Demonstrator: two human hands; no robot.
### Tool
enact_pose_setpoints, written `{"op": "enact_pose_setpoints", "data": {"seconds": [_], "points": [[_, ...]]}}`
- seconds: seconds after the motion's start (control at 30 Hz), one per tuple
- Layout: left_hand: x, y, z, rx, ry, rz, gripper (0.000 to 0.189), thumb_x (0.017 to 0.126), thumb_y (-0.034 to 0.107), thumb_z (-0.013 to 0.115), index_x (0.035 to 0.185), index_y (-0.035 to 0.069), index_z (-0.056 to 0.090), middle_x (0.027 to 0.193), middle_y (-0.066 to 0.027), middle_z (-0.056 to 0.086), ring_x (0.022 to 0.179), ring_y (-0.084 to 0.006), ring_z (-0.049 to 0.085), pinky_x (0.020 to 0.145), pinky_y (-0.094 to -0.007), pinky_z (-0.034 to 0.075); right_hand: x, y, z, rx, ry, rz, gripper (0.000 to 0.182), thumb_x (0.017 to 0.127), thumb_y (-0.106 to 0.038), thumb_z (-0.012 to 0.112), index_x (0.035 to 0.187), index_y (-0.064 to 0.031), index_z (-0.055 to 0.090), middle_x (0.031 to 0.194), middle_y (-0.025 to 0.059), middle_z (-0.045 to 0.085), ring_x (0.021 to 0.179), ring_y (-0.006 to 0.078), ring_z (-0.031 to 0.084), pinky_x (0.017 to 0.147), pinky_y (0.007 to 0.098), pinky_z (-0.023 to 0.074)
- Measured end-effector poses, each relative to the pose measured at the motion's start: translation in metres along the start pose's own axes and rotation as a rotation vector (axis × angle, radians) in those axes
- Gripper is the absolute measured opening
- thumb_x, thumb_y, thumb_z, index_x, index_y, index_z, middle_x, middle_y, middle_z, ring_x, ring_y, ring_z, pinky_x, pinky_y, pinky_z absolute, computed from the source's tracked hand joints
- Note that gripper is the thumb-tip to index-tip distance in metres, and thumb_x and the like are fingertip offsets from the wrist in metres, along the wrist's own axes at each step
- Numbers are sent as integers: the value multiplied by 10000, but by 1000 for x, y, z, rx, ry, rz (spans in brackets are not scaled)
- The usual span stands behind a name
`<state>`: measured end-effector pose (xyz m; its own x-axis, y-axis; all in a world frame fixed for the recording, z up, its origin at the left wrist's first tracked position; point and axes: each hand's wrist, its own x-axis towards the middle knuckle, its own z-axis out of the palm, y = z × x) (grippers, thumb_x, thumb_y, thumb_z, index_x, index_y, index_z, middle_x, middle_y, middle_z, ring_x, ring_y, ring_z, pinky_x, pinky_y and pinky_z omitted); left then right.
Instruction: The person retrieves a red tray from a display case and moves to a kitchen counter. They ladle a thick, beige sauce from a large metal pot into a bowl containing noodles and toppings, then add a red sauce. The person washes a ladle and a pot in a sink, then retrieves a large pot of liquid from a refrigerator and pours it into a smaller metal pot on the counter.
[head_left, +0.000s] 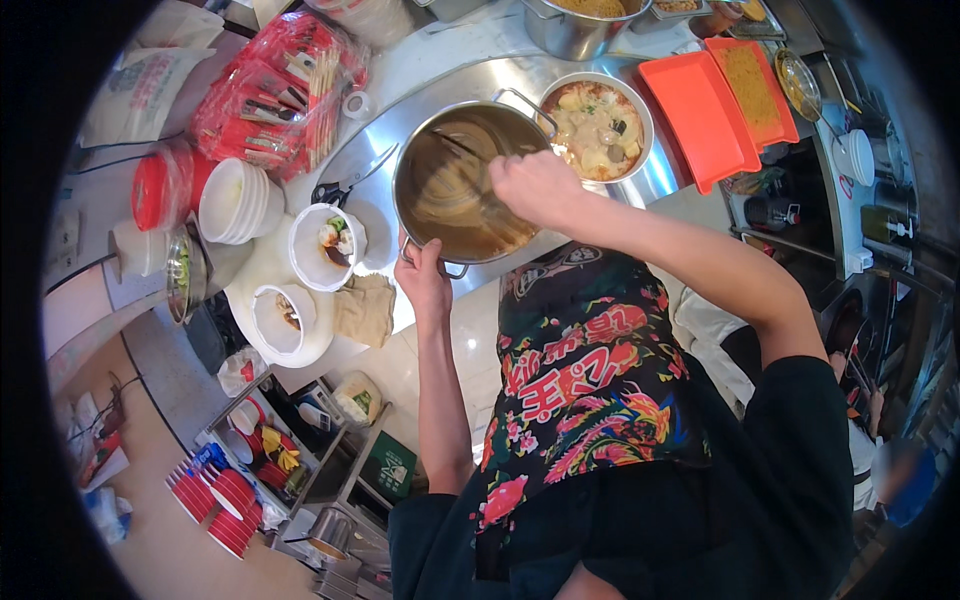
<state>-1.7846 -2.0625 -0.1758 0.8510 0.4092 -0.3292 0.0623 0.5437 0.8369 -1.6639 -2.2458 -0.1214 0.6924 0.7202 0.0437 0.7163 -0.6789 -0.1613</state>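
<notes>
A wide steel pot (405, 161) holding a brown, creamy paste (465, 180) sits on the steel counter (375, 127) in front of me. My left hand (426, 274) grips the pot's near loop handle (456, 271), thumb against the rim. Over the pot's right half, my right hand (536, 187) is closed around a utensil. Part of a thin dark shaft (459, 145) shows across the paste; the fist and paste hide the rest. Touching or close to the pot's right side stands a white-rimmed round container (643, 112) of reddish soup with pale pieces (600, 124).
Black-handled scissors (334, 193) and two white bowls (300, 240) (262, 337) with food lie left, beside a folded brown cloth (365, 309). Orange trays (697, 112) (754, 90) stand right. A larger steel pot (577, 37) is behind. Another person (866, 450) works at far right.
</notes>
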Motion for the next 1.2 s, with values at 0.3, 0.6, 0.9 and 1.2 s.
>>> {"op": "enact_pose_setpoints", "data": {"seconds": [0.3, 0.6, 0.9, 1.2], "points": [[3, 1, -6, 25, -46, 25, 368, 806, -100, 551, 1128, 8, 409, 679, 64, 381, 632, -25, 388, 652, -160, 355, -22, 11, 8, 9, -39, -65, 176, 763, -100, 521, 865, 37, 563, 695, 143, 649, 580, 269, 659, 474, 369, 518], [3, 5, 9, 60, -19, 16, 591, 793, -113, 552, 1355, -52, 380, 631, 87, 294, 592, -9, 322, 635, -133, 315, -28, 21, 19, -13, 16, -84, 288, 758, -101, 527, 994, 64, 519, 669, 116, 587, 531, 255, 628, 414, 364, 490], [13, 3, 0, 22, -78, 35, 279, 813, -82, 565, 662, 99, 415, 833, -5, 583, 770, -66, 527, 768, -228, 427, -32, 28, 20, -7, -23, -41, 241, 782, -74, 508, 993, 38, 478, 730, 137, 587, 538, 281, 625, 410, 394, 489], [16, 2, -1, 46, -48, 25, 277, 807, -81, 579, 671, 100, 420, 782, 12, 556, 735, -63, 515, 733, -213, 428, -39, 37, 12, -71, -54, -70, 298, 752, -75, 528, 1016, 63, 508, 695, 117, 577, 538, 255, 624, 422, 341, 491]]}}
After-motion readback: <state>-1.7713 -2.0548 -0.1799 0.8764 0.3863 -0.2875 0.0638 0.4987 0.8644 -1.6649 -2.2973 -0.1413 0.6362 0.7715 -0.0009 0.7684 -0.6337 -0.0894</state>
